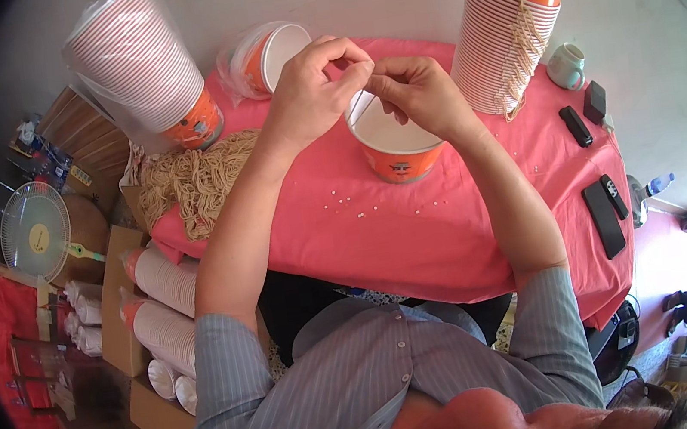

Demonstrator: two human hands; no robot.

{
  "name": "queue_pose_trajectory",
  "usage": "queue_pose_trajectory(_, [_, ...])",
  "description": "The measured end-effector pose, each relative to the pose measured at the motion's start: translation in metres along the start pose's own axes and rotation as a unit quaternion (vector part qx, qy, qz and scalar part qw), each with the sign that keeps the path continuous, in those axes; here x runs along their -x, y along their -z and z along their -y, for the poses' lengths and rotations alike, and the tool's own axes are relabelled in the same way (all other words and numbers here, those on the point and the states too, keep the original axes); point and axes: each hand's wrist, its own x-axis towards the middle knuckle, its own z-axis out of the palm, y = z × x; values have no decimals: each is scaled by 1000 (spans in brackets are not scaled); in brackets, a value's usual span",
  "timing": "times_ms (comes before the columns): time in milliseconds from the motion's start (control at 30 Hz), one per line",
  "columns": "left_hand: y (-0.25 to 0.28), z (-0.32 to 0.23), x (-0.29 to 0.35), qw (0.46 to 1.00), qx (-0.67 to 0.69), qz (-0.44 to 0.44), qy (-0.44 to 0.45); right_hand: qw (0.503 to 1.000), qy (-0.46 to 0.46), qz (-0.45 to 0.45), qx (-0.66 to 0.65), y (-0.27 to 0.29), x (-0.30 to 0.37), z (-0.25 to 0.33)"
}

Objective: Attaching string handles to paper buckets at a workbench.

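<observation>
My left hand and my right hand meet above an orange paper bucket with a white inside. Both sets of fingertips are pinched together, nearly touching, near the bucket's far rim. What lies between them is too small to make out. A thin dark line shows below the fingertips against the bucket's white inner wall; I cannot tell whether it is a strand or a seam. The bucket stands upright on the pink tablecloth, its rim partly hidden by my right hand.
Tall stacks of paper buckets stand at left and right, beige cords hanging on the right one. A heap of beige cord, a bagged bucket, small white bits, a mug and a phone surround my arms.
</observation>
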Motion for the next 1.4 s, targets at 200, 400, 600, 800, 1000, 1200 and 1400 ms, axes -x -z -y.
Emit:
queue_pose_trajectory(200, [-15, 23, 13, 986, 110, 34, 122, 997, -14, -4, -70, 11, -5, -3])
queue_pose_trajectory(400, [-22, 25, 15, 964, 145, 88, 206, 995, -40, -2, -86, 14, -8, -9])
queue_pose_trajectory(600, [-3, 26, 5, 921, 233, -18, 313, 994, -41, 57, 79, 37, 2, 17])
queue_pose_trajectory(800, [-20, 16, -7, 959, 42, 98, 263, 989, 24, 146, 23, 53, 3, 4])
queue_pose_trajectory(1000, [-23, 14, -10, 946, -10, 244, 212, 994, 82, 25, 64, 46, -8, -15])
queue_pose_trajectory(1200, [-18, 23, -5, 932, 116, 245, 240, 990, 93, -51, 96, 34, -15, -28])
queue_pose_trajectory(1400, [-8, 32, -5, 903, 228, 164, 325, 950, 39, -56, 304, 51, 9, 14])
